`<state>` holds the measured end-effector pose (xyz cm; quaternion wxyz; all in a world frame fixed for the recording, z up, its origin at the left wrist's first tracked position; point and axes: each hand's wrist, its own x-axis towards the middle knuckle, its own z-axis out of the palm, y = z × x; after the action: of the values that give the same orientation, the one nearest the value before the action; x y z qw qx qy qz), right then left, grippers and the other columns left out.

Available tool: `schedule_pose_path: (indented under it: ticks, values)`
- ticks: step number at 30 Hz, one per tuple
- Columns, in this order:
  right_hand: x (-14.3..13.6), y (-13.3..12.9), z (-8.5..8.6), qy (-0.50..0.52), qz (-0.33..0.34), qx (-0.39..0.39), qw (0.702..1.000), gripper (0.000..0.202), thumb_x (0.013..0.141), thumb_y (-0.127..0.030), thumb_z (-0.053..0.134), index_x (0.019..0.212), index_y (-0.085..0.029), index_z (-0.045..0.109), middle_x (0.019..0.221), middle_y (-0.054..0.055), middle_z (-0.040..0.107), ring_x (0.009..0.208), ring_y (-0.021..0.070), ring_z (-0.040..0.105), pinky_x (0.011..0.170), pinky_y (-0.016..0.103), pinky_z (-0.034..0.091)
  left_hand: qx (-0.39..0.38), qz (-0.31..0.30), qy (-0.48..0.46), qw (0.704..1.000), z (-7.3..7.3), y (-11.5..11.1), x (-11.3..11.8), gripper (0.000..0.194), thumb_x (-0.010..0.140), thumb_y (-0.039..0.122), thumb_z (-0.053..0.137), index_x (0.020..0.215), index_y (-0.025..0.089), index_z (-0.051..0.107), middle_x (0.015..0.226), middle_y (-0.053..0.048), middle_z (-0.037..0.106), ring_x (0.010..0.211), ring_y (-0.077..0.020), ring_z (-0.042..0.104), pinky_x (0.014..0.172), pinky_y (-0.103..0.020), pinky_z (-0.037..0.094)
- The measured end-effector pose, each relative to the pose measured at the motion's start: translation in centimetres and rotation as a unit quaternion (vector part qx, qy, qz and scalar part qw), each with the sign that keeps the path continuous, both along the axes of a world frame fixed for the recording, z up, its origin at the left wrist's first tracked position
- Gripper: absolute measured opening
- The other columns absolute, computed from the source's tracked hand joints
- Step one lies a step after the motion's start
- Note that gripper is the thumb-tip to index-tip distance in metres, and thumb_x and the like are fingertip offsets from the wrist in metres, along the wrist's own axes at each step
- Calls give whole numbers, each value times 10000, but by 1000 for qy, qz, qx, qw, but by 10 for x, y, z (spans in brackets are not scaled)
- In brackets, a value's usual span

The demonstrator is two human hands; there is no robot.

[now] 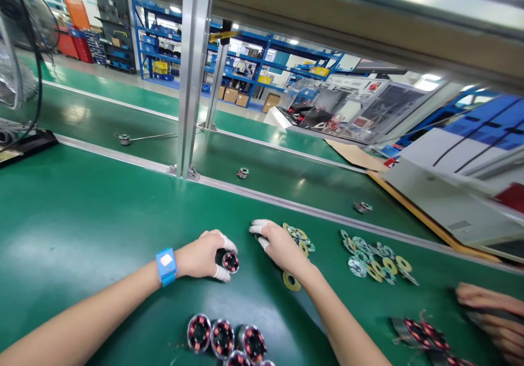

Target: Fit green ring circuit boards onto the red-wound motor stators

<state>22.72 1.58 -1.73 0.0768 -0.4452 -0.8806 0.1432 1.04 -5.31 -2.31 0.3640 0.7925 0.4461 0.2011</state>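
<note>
My left hand [204, 254], with white finger cots and a blue wristband [166, 266], is closed around a small round motor stator [230, 263] with reddish copper coils. To its right, my right hand [282, 246], also in white finger cots, is curled with thumb and fingers close together. Whatever lies between those fingertips is mostly hidden. Beside and partly under this hand lies a small pile of green ring-shaped circuit boards [309, 245] and a yellow ring [291, 282]. Several more stators [223, 339] are grouped at the bottom of the view.
A larger pile of green boards and yellow rings [362, 257] lies to the right. Another person's hand [493, 311] is near more stators [421, 334] at lower right. Beyond the metal rail [262, 198], small wired parts [243, 173] sit on a green strip. An aluminium post [192, 76] rises from the rail.
</note>
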Motion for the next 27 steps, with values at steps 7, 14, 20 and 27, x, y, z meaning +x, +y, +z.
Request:
schedule_pose_path:
  ticks: [7,14,20,27]
  values:
    - [-1,-4,9,78,-84,7,993,220,752,-158,556,910,-180,708,945,110,700,874,265,633,796,399,474,72,141,75,985,-5,6,12,445,587,362,769,916,139,568,882,-64,576,863,-240,511,745,-328,424]
    - [-16,-10,-10,183,-99,-64,976,202,760,-253,571,872,-147,702,749,43,715,646,168,638,631,267,513,-29,84,-5,996,1,11,-5,556,601,361,757,1061,130,549,1037,-94,571,982,-241,504,873,-347,414]
    - [-24,-18,-26,175,-126,-54,975,203,748,-244,579,878,-167,714,686,48,675,590,174,583,609,299,475,9,88,-7,996,-6,14,-2,407,625,317,756,983,173,626,948,-60,609,919,-225,520,816,-321,419]
    - [-11,-16,-11,133,-65,-55,987,352,726,-256,635,1068,-175,649,815,62,606,677,179,547,652,319,475,76,101,30,992,-11,13,1,385,623,364,772,929,165,648,882,-48,620,857,-216,514,765,-312,403]
